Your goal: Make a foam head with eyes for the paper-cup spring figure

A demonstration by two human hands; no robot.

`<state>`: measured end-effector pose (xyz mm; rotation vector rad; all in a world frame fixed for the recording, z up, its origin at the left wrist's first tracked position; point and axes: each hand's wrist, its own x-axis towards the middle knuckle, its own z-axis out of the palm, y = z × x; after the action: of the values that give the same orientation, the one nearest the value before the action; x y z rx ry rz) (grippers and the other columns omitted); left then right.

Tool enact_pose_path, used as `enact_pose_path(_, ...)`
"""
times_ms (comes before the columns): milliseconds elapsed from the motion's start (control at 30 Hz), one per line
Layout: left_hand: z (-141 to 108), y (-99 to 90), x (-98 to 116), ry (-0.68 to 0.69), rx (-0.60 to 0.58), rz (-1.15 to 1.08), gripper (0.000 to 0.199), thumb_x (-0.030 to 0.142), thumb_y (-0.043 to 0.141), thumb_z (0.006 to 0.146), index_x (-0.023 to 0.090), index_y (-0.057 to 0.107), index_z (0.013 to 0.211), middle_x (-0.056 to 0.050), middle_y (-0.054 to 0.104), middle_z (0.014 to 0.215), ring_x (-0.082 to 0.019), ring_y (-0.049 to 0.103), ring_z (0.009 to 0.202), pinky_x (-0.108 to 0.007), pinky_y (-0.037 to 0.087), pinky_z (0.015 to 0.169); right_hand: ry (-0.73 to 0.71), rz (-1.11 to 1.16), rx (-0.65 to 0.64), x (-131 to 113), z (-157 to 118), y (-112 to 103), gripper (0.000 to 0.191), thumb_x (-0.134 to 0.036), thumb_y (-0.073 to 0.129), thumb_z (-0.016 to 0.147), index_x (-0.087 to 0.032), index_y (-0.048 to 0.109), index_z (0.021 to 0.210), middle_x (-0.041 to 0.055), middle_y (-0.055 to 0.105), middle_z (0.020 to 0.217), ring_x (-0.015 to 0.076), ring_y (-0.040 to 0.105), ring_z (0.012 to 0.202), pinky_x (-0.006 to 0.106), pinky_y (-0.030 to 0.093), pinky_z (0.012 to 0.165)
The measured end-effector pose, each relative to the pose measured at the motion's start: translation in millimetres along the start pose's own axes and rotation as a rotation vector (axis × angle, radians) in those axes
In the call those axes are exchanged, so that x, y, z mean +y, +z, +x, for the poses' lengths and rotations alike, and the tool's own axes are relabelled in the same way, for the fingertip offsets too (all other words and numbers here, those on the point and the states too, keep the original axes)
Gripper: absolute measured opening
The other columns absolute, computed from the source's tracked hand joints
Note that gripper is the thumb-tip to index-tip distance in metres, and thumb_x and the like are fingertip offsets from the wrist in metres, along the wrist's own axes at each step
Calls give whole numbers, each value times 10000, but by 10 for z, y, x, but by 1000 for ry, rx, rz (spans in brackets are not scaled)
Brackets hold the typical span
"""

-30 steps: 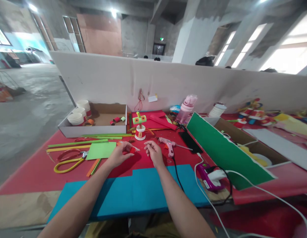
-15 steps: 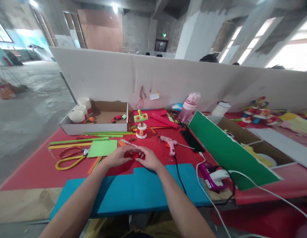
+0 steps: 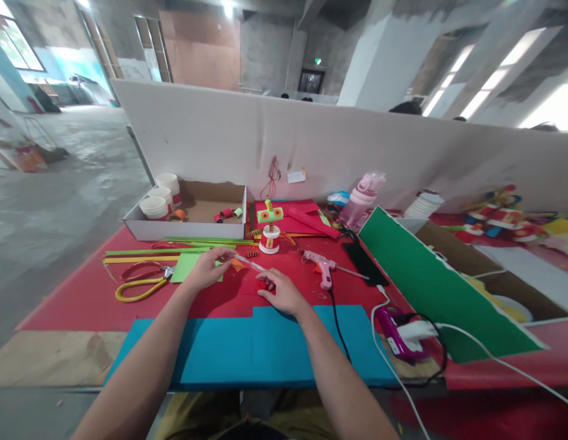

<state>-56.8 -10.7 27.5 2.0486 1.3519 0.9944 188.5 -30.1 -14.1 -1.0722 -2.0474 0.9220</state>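
Note:
A slim whitish pen point(image 3: 251, 263) lies slantwise over the red table cover. My left hand point(image 3: 211, 267) is at its left end, fingertips and thumb closed on it. To the right, my right hand point(image 3: 281, 293) rests low on the cover, its curled fingers on a small red paper piece point(image 3: 262, 285) that they partly hide. Just behind the hands stands a little figure point(image 3: 269, 239) with a red-and-white cup body, a green rolled head with orange eyes and springy paper arms. A light green paper sheet point(image 3: 185, 267) lies partly under my left hand.
Pliers point(image 3: 140, 289) with yellow and red handles lie left. A pink glue gun point(image 3: 325, 269), its black cord and a phone point(image 3: 363, 263) lie right, near a purple power strip point(image 3: 400, 335) and green-sided box point(image 3: 430, 281). A white box point(image 3: 185, 231) holds cups. Blue sheets point(image 3: 247, 351) line the front.
My hands have moved apart. The left one went from the red piece to the pen's end, while the right one stayed at the red piece. The view has shifted slightly.

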Motion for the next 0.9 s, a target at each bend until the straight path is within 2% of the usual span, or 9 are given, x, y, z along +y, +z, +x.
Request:
enact_pose_path(267, 4, -50, -38, -4, 67, 6, 264, 330, 537, 810, 190, 664, 993, -64, 716, 978, -198, 650, 891, -315, 511, 802, -14, -14, 37, 19, 10, 37, 262, -206, 678, 758, -201, 619, 1014, 18, 587, 885, 117, 512, 691, 254, 461, 659)
enact_pose_path(567, 16, -185, -199, -18, 161, 18, 285, 353, 556, 815, 175, 664, 1009, -69, 720, 971, -187, 657, 872, -302, 506, 822, -9, -7, 39, 23, 18, 50, 218, -199, 677, 753, -189, 637, 966, 14, 599, 853, 113, 509, 669, 246, 445, 633)
enact_pose_path(667, 13, -311, -224, -57, 259, -17, 315, 399, 581, 802, 166, 671, 994, -74, 724, 954, -189, 656, 865, -300, 506, 812, -6, 2, 31, 9, 16, 40, 220, -211, 671, 754, -194, 637, 971, 14, 601, 855, 118, 513, 684, 253, 448, 645)
enact_pose_path(767, -32, -522, -186, -79, 354, -3, 355, 434, 586, 793, 149, 673, 986, -72, 725, 891, -185, 651, 821, -290, 504, 770, 11, 8, 22, -13, 15, 29, 230, -222, 670, 750, -196, 640, 977, 14, 603, 853, 122, 517, 694, 258, 451, 654)
enact_pose_path(900, -171, -909, -130, -109, 396, 206, 316, 402, 554, 800, 173, 679, 979, -52, 724, 885, -179, 642, 768, -271, 486, 718, 40, 16, 17, -42, 14, 17, 236, -236, 672, 743, -198, 647, 975, 15, 610, 849, 127, 526, 693, 268, 454, 658)
